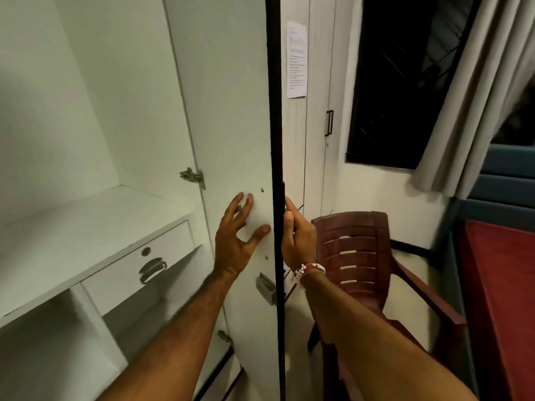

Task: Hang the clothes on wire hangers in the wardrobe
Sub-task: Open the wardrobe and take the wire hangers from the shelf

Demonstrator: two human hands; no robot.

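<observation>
Wardrobe (pixel 72 111) fills the left half of the frame, standing open, its white door (pixel 231 111) swung out edge-on at centre. A maroon plastic chair (pixel 356 256) stands just right of the door, lower centre-right. The left hand (pixel 234 241) presses flat on the door's inner face, fingers spread wide. The right hand (pixel 298 235), beaded bracelet (pixel 309 269) at its wrist, curls round the door's black outer edge. A drawer (pixel 136 270) sits under the shelf (pixel 86 221) at lower left

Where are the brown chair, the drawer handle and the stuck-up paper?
brown chair (pixel 351 241): head view, on the slatted backrest.
drawer handle (pixel 152 272): head view, on its metal bar.
paper (pixel 296 59): head view, on the middle of the sheet.
</observation>
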